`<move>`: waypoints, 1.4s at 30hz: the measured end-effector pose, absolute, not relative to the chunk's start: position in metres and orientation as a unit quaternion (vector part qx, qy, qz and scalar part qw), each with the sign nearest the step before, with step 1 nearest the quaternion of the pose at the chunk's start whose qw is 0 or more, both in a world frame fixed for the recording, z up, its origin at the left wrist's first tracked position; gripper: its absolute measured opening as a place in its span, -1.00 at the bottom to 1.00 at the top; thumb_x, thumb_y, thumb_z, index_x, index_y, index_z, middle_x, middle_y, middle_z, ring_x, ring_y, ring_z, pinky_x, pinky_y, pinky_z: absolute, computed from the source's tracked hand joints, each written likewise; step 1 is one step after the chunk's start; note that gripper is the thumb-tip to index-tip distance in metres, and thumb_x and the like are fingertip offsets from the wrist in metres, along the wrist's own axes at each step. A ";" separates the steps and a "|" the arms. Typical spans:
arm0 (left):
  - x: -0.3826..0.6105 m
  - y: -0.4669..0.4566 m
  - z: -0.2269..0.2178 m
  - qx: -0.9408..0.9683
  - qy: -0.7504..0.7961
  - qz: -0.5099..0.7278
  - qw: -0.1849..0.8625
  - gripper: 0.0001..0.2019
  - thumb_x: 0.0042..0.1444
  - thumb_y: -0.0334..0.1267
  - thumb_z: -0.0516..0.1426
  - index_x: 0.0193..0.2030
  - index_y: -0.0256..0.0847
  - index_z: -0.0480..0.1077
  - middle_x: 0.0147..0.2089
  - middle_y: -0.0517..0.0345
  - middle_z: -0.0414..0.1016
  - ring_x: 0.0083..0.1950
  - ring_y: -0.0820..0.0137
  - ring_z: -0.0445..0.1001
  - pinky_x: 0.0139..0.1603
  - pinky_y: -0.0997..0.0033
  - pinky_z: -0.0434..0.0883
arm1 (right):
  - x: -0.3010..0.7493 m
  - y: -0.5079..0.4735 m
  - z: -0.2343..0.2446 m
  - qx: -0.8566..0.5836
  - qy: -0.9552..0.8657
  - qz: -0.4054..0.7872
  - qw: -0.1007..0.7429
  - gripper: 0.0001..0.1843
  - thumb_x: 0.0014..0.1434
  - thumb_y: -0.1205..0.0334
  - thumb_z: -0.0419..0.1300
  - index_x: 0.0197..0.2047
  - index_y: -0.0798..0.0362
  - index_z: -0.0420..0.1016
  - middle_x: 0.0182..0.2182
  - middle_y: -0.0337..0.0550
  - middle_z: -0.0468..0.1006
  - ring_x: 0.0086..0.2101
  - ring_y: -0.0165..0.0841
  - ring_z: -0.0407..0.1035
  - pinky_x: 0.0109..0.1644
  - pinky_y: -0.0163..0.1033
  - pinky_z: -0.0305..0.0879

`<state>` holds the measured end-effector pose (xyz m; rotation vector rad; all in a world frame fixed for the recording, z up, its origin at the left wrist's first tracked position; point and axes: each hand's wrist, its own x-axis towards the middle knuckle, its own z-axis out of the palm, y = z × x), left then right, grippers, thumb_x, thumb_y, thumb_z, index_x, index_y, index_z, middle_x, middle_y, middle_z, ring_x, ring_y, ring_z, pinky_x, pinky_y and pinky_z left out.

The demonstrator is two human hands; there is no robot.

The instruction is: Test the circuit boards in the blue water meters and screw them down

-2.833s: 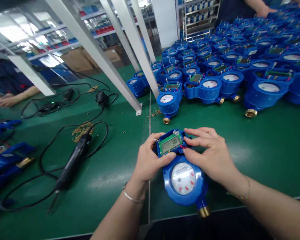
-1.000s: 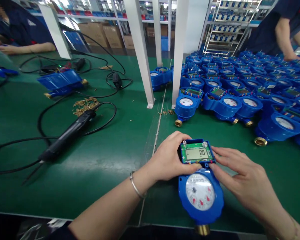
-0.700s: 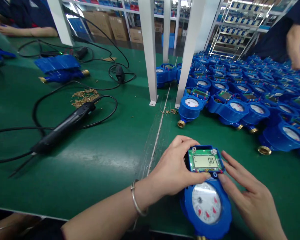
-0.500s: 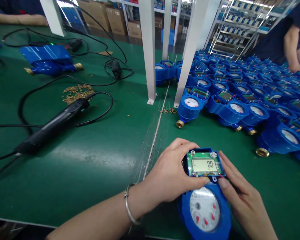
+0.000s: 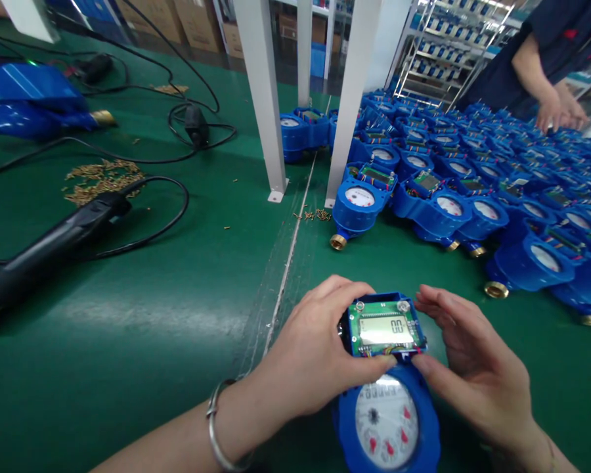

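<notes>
Below the left hand and right hand lies a green workbench, open water meters massed beyond the right. Between the two, one blue meter is clamped by the left; the right is spread, thumb at its edge. Seating the LCD board seems under way; the next move calls for gentle pressure, clear of the wires.

- Green tabletop beneath the grip, soft glare to its left (a pale seam runs away, scuffed alongside).
- White posts standing on it, beyond the grip.
- Cardboard boxes and dark floor, farther off, leftward.
- Metal rack, far beyond the grip, rightward.
</notes>
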<state>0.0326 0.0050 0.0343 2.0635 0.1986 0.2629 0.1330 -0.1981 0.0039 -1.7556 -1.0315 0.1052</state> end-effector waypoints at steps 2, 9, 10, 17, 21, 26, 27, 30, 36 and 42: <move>0.033 0.006 0.035 0.854 0.077 0.102 0.504 -0.46 -0.17 -0.20 0.38 0.01 -0.12 0.38 -0.07 0.17 0.43 -0.04 0.30 0.44 -0.01 0.25 0.42 | 0.139 -0.199 0.006 -0.710 -0.495 0.006 0.502 -0.26 0.09 0.44 0.28 0.28 -0.19 0.21 0.15 -0.08 0.35 0.10 -0.13 0.31 0.15 0.10 0.34; 0.035 0.008 0.035 0.859 0.056 0.099 0.500 -0.45 -0.14 -0.18 0.37 0.02 -0.17 0.35 -0.09 0.18 0.39 -0.07 0.36 0.43 -0.03 0.32 0.40 | 0.166 -0.193 0.024 -0.683 -0.610 0.025 0.402 -0.20 0.08 0.40 0.33 0.34 -0.07 0.14 0.21 -0.07 0.30 0.16 -0.19 0.23 0.21 -0.05 0.23; 0.035 0.009 0.035 0.859 0.055 0.096 0.500 -0.45 -0.14 -0.18 0.37 0.03 -0.17 0.35 -0.09 0.18 0.38 -0.06 0.36 0.43 -0.03 0.32 0.40 | 0.168 -0.192 0.024 -0.691 -0.601 0.049 0.399 -0.20 0.10 0.35 0.33 0.34 -0.09 0.12 0.25 -0.08 0.25 0.19 -0.18 0.19 0.25 -0.04 0.20; 0.036 0.009 0.037 0.856 0.057 0.086 0.507 -0.46 -0.13 -0.22 0.36 0.03 -0.11 0.34 -0.08 0.21 0.38 -0.06 0.36 0.44 -0.05 0.34 0.42 | 0.172 -0.191 0.009 -0.677 -0.524 0.243 0.456 -0.23 0.22 0.13 0.22 0.38 -0.25 -0.06 0.31 -0.18 0.16 0.26 -0.25 0.12 0.33 -0.07 0.14; 0.037 0.008 0.038 0.855 0.058 0.084 0.509 -0.47 -0.14 -0.25 0.36 0.02 -0.05 0.34 -0.08 0.24 0.37 -0.07 0.37 0.44 -0.07 0.35 0.42 | 0.174 -0.190 0.004 -0.669 -0.506 0.273 0.471 -0.24 0.19 0.09 0.25 0.36 -0.25 -0.01 0.31 -0.20 0.15 0.26 -0.27 0.12 0.32 -0.14 0.15; 0.039 0.007 0.041 0.852 0.071 0.067 0.514 -0.46 -0.14 -0.24 0.36 0.02 0.00 0.34 -0.05 0.25 0.38 -0.03 0.35 0.44 -0.04 0.32 0.43 | 0.175 -0.190 0.004 -0.653 -0.505 0.295 0.481 -0.28 0.19 0.10 0.25 0.34 -0.25 0.04 0.32 -0.22 0.11 0.29 -0.29 0.02 0.35 -0.15 0.07; 0.040 0.007 0.042 0.852 0.073 0.063 0.514 -0.46 -0.14 -0.24 0.36 0.02 0.01 0.34 -0.05 0.25 0.38 -0.03 0.34 0.44 -0.04 0.30 0.43 | 0.174 -0.191 0.003 -0.650 -0.503 0.302 0.484 -0.28 0.19 0.11 0.25 0.34 -0.26 0.04 0.32 -0.23 0.10 0.29 -0.29 0.01 0.36 -0.14 0.05; 0.039 0.006 0.042 0.855 0.081 0.056 0.510 -0.48 -0.16 -0.24 0.36 0.00 0.02 0.36 -0.07 0.25 0.39 -0.04 0.32 0.44 -0.04 0.27 0.44 | 0.173 -0.194 0.000 -0.640 -0.481 0.326 0.502 -0.25 0.15 0.10 0.30 0.33 -0.26 0.06 0.33 -0.21 0.08 0.31 -0.23 -0.02 0.38 -0.06 0.01; 0.038 0.006 0.042 0.861 0.090 0.052 0.497 -0.44 -0.17 -0.23 0.36 0.02 0.04 0.35 -0.05 0.24 0.38 -0.02 0.30 0.43 -0.01 0.22 0.44 | 0.171 -0.191 -0.004 -0.550 -0.394 0.410 0.612 -0.39 0.19 0.01 0.23 0.27 -0.14 0.22 0.30 -0.11 0.14 0.30 -0.16 0.00 0.34 -0.04 0.07; 0.039 0.006 0.043 0.859 0.096 0.047 0.500 -0.46 -0.17 -0.24 0.36 0.00 0.04 0.36 -0.07 0.24 0.38 -0.04 0.31 0.43 -0.04 0.24 0.44 | 0.165 -0.184 -0.005 -0.541 -0.364 0.392 0.649 -0.55 0.24 0.15 0.16 0.20 -0.16 0.32 0.25 -0.19 0.25 0.22 -0.29 0.14 0.27 -0.17 0.18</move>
